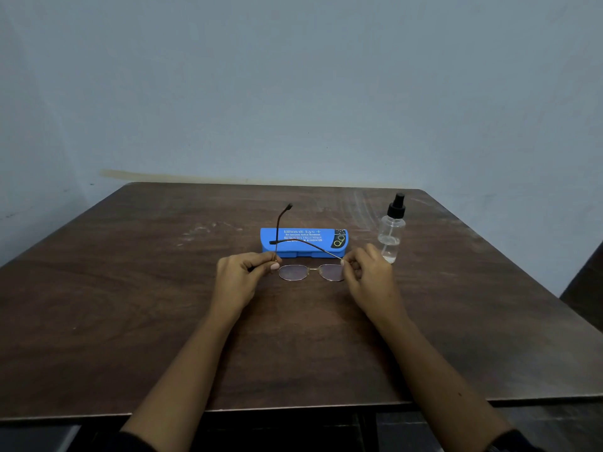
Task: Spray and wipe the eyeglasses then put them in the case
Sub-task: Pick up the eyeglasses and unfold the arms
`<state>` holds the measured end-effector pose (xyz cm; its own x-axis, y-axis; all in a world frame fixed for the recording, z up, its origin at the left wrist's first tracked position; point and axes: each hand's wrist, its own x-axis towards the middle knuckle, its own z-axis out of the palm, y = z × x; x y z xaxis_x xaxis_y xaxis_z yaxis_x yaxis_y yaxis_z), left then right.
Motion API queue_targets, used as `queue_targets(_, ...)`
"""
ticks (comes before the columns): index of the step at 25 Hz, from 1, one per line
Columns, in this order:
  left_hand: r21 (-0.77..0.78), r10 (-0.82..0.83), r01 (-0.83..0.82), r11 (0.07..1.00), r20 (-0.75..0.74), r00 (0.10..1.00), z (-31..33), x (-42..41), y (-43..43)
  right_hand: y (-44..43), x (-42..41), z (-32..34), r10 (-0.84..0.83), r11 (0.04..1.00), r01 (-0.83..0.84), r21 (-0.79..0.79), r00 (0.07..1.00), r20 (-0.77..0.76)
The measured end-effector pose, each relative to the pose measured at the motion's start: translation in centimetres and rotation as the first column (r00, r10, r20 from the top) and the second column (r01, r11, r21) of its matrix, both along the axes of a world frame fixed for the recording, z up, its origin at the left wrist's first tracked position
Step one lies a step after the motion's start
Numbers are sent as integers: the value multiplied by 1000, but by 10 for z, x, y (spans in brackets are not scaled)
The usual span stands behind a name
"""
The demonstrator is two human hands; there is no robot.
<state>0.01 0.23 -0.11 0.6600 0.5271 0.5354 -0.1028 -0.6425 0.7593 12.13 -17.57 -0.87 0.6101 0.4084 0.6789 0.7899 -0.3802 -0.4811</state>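
Thin metal-framed eyeglasses point(310, 271) are held just above the brown table point(130, 288), lenses facing me. My left hand point(241, 275) pinches the frame's left corner, where one temple stands nearly upright. My right hand point(368, 275) pinches the right corner, and that temple lies folded across toward the left. Right behind them lies a closed blue eyeglass case point(303, 244) with white print. A clear spray bottle point(391, 233) with a black nozzle stands upright to the right of the case, close to my right hand. No wiping cloth is in view.
A pale blue wall rises behind the table's far edge. A dark piece of furniture point(587, 288) shows at the right edge of view. The table's near edge runs across below my forearms.
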Motion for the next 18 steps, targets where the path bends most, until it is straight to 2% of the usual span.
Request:
queue_targets(13, -13, 3, -3, 1000, 9, 1000, 1, -1, 1, 1, -8, 6, -36, 999, 36, -36, 999, -9)
queue_targets(18, -34, 7, -7, 999, 1, 1000, 1, -1, 0, 0, -5, 7, -56, 997, 62, 50, 992, -109)
